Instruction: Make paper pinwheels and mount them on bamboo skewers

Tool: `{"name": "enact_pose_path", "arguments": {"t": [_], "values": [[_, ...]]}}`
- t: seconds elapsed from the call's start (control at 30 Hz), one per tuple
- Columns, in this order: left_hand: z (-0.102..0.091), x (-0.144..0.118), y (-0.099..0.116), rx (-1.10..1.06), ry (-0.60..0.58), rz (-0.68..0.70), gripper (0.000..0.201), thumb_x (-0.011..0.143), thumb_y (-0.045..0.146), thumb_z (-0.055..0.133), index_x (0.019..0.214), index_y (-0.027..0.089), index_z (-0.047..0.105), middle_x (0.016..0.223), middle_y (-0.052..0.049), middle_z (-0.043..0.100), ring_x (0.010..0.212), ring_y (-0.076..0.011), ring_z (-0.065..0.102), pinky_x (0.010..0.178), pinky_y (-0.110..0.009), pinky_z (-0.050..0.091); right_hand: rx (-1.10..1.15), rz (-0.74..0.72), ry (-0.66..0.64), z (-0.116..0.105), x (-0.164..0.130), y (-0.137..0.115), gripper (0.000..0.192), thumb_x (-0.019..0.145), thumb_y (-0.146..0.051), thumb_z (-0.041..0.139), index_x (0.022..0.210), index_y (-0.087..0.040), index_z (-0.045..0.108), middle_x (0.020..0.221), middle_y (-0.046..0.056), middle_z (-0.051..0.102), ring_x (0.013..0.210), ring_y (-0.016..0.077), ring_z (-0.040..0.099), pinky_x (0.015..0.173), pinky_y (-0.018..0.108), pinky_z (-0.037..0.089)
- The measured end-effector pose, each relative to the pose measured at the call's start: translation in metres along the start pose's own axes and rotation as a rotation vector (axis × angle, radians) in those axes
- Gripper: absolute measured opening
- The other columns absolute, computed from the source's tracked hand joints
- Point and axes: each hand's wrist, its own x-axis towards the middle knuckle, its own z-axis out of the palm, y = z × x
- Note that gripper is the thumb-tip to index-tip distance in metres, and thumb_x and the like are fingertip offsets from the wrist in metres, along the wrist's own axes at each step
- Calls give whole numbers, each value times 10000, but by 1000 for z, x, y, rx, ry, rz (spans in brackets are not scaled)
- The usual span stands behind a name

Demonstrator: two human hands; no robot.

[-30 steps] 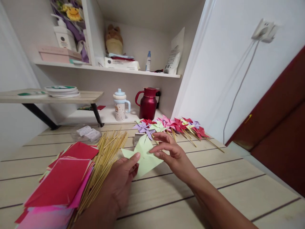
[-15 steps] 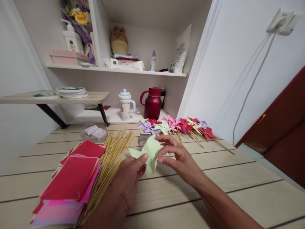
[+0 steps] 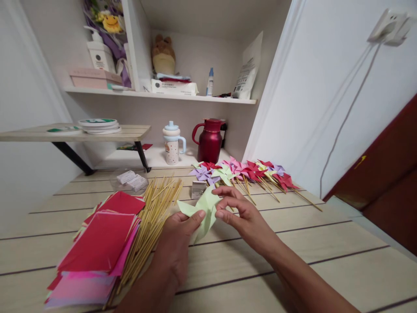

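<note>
A pale green paper pinwheel [image 3: 206,207], its blades partly folded, is held up above the table. My left hand [image 3: 179,230] grips it from the lower left, the thumb pressed across its middle. On the other side, my right hand [image 3: 243,211] has its curled fingers and thumb at the pinwheel's right edge, closed on the paper there. Just behind the pinwheel stands a small grey box [image 3: 198,190]. Bamboo sticks [image 3: 153,217] lie in a loose pile left of my hands, next to a stack of red and pink paper sheets [image 3: 100,239].
Several finished pinwheels on sticks [image 3: 252,169] lie along the table's back right. A clear container with white packets [image 3: 132,180] is at the back left, near a small raised shelf [image 3: 130,131]. Behind stand a tumbler [image 3: 172,145] and a red jug [image 3: 210,143].
The pinwheel has turned slightly in my hands, and its lower blade now looks narrower and more folded. My right fingers have shifted a little along its edge.
</note>
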Motion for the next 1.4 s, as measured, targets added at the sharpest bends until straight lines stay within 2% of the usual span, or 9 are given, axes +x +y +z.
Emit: {"name": "enact_pose_path", "arguments": {"t": [0.2, 0.37, 0.7, 1.0, 1.2, 1.3, 1.37, 1.4], "values": [[-1, 2, 0, 24, 8, 9, 369, 647, 387, 821, 895, 121, 756, 878, -101, 748, 823, -219, 658, 814, -329, 473, -36, -14, 14, 0, 1, -1, 94, 845, -301, 689, 771, -242, 684, 1252, 56, 520, 1246, 246, 473, 1066, 431, 350], [-1, 1, -1, 43, 7, 17, 388, 644, 400, 815, 916, 129, 762, 921, -119, 763, 819, -249, 683, 801, -356, 486, -123, -47, 29, 0, 1, -2, 86, 778, -215, 740, 706, -229, 696, 1263, 53, 514, 1244, 247, 483, 1068, 419, 353], [3, 1, -1, 67, -8, 38, 356, 675, 383, 796, 920, 127, 761, 904, -107, 770, 823, -239, 684, 831, -355, 485, -123, -14, 97, 3, 0, -2, 113, 750, -178, 728, 657, -217, 678, 1228, 63, 563, 1200, 248, 532, 1043, 434, 382], [7, -3, 3, 64, -15, 59, 318, 673, 367, 796, 904, 150, 769, 852, -74, 768, 871, -246, 681, 847, -339, 474, -130, -15, 106, 5, 1, 0, 123, 736, -174, 737, 636, -209, 674, 1203, 61, 577, 1165, 241, 556, 1035, 418, 380], [8, -4, 6, 118, 11, 31, 312, 676, 398, 788, 872, 156, 771, 866, -72, 775, 853, -238, 683, 798, -314, 476, -116, -15, 121, 6, 2, -1, 142, 732, -225, 761, 627, -207, 667, 1159, 58, 577, 1146, 240, 558, 1021, 408, 399], [6, -2, 7, 148, 37, 24, 316, 666, 398, 792, 870, 157, 775, 859, -67, 780, 789, -221, 686, 744, -298, 481, -95, -8, 153, 2, 3, 0, 128, 733, -316, 782, 703, -225, 697, 1180, 60, 585, 1189, 260, 536, 1045, 430, 385], [4, -1, 9, 171, 59, 19, 302, 661, 388, 793, 856, 157, 778, 838, -62, 782, 754, -215, 688, 709, -290, 487, -37, 17, 200, -2, 4, 2, 172, 762, -366, 761, 882, -255, 708, 1202, 59, 606, 1204, 262, 537, 1060, 456, 375], [3, 0, 10, 190, 78, 25, 287, 659, 381, 793, 838, 157, 779, 816, -58, 781, 739, -214, 689, 694, -288, 488, 10, 38, 220, -5, 4, 4, 267, 772, -380, 752, 1007, -274, 684, 1217, 59, 615, 1206, 260, 543, 1064, 468, 375]]}}
